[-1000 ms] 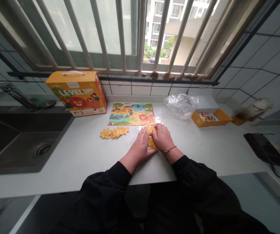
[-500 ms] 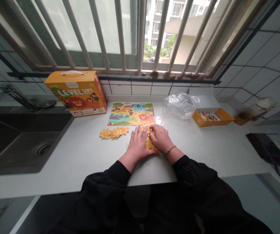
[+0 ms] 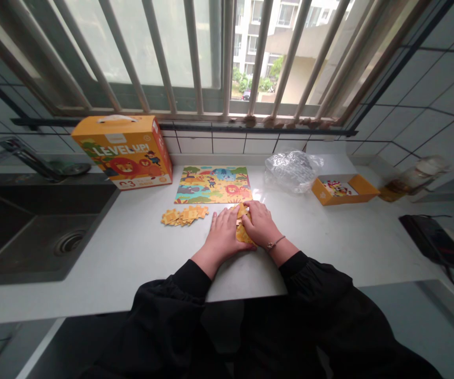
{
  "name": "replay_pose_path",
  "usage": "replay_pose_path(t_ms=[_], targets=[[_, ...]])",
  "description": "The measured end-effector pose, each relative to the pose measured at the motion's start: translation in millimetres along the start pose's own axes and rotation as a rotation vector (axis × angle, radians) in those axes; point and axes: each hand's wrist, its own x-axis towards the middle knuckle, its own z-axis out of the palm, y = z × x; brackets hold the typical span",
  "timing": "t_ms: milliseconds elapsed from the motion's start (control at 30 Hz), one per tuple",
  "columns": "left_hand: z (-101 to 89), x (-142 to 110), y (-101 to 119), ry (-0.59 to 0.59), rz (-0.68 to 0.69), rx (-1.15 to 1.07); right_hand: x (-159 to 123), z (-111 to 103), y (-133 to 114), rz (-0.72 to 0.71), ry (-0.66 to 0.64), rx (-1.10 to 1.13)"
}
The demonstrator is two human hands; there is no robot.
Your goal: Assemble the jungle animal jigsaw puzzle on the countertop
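My left hand [image 3: 222,231] and my right hand [image 3: 263,223] cup a cluster of yellow puzzle pieces [image 3: 243,235] on the counter, one from each side. The left thumb lies along the cluster's near edge, while its fingers, held close together, partly cover the left side. Curled fingers of my right hand grip the right side. Much of the cluster is hidden by both hands. To the left lies a loose pile of yellow puzzle pieces [image 3: 184,215]. Just beyond the hands a colourful animal picture sheet [image 3: 213,185] lies flat.
An orange puzzle box [image 3: 126,152] stands at the back left, near the dark sink [image 3: 49,231]. Crumpled clear plastic [image 3: 293,171] and an open orange tray [image 3: 343,196] with small pieces are at the back right. Farther right are a bottle [image 3: 414,179] and a black device [image 3: 435,242].
Both hands stay in nearly the same place. The yellow pieces between them have shifted and look more bunched and tilted. The pile and the picture sheet have not moved.
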Motion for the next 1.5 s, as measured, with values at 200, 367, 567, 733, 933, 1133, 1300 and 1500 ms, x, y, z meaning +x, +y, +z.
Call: replay_pose_path(t_ms=[200, 367, 567, 733, 933, 1133, 1300, 1500], targets=[[-2.8, -1, 0, 0.027, 0.067, -0.052, 0, 4, 5, -0.001, -0.02, 0.0], [1.8, -4, -3, 0.075, 0.057, -0.078, 0, 6, 7, -0.038, 0.022, 0.039], [5.8, -2, -4, 0.049, 0.035, -0.057, 0, 7, 10, -0.061, 0.02, 0.069], [2.1, -2, -2, 0.066, 0.083, -0.071, -1, 11, 11, -0.084, 0.076, 0.025], [1.8, -3, -3, 0.089, 0.101, -0.101, -2, 7, 7, -0.15, -0.001, 0.048], [2.6, -2, -5, 0.069, 0.108, -0.111, -2, 0, 3, -0.179, -0.024, 0.033], [3.5, -1, -6, 0.118, 0.137, -0.124, -3, -3, -2, -0.17, -0.06, -0.069], [7.6, -3, -9, 0.154, 0.167, -0.227, -3, -5, -8, -0.186, -0.054, -0.121]])
